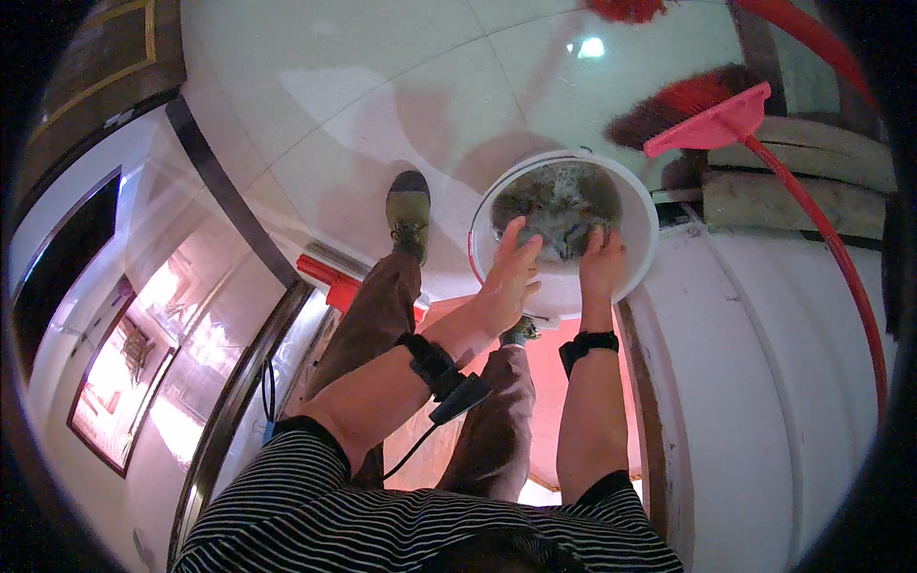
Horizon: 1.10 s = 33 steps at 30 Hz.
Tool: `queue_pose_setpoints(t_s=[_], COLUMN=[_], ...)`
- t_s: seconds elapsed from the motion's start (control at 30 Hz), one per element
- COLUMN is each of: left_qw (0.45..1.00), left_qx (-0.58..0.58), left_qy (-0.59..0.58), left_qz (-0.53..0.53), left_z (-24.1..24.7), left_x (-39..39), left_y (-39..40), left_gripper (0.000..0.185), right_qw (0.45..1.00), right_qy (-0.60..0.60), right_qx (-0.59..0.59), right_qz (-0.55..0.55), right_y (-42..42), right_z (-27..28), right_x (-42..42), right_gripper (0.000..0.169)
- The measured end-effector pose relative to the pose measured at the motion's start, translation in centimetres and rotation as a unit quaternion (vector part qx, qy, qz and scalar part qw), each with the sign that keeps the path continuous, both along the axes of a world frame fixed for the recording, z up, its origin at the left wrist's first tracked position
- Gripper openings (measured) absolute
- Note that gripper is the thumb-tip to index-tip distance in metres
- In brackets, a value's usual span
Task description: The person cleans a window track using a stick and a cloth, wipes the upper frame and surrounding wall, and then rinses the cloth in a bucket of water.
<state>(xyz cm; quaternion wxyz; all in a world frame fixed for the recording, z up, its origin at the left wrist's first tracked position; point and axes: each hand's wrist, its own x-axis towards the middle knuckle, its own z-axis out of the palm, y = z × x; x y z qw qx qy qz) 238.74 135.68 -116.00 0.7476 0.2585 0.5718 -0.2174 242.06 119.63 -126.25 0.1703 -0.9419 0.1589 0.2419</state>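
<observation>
A white bucket (640, 236) stands on the floor before me, with murky grey water (562, 183) in it. Something dark, perhaps a wet cloth (569, 233), shows in the water; its shape is unclear. My left hand (512, 272) reaches over the near rim with its fingers apart, the fingertips close to the dark stuff. Inside the bucket's right side is my right hand (600, 261), its fingers bent down at the dark stuff. Whether it grips anything is hidden. Black straps circle both wrists, and a cable hangs from the left one.
A red broom (709, 118) leans at the right, bristles towards the bucket. Another red bristle head (627, 8) shows at the far edge. Beside my left leg lies a red and white object (340, 286). Dark door frames rise at left; a white surface (745, 372) lies right.
</observation>
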Motion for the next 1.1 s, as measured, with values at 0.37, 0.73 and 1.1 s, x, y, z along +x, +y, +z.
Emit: queue_pose_setpoints(t_s=[0.37,0.73,1.1], left_qw=[0.995,0.991,0.991], left_qx=[0.012,-0.119,-0.065], left_qy=[0.019,0.02,0.032], left_qz=[-0.093,0.061,0.115], left_z=[-0.6,-0.7,0.7], left_x=[-0.6,0.2,-0.1], left_y=[-0.6,-0.3,-2.3], left_gripper=[0.073,0.044,0.018], right_qw=[0.965,0.957,0.978], right_qy=[0.242,0.029,-0.081], right_qx=[0.093,0.215,0.009], right_qz=[0.038,0.194,0.191], right_y=[-0.6,3.8,0.6], right_z=[-6.8,26.2,15.8], right_x=[-1.6,-2.3,-3.1], right_gripper=[0.046,0.038,0.034])
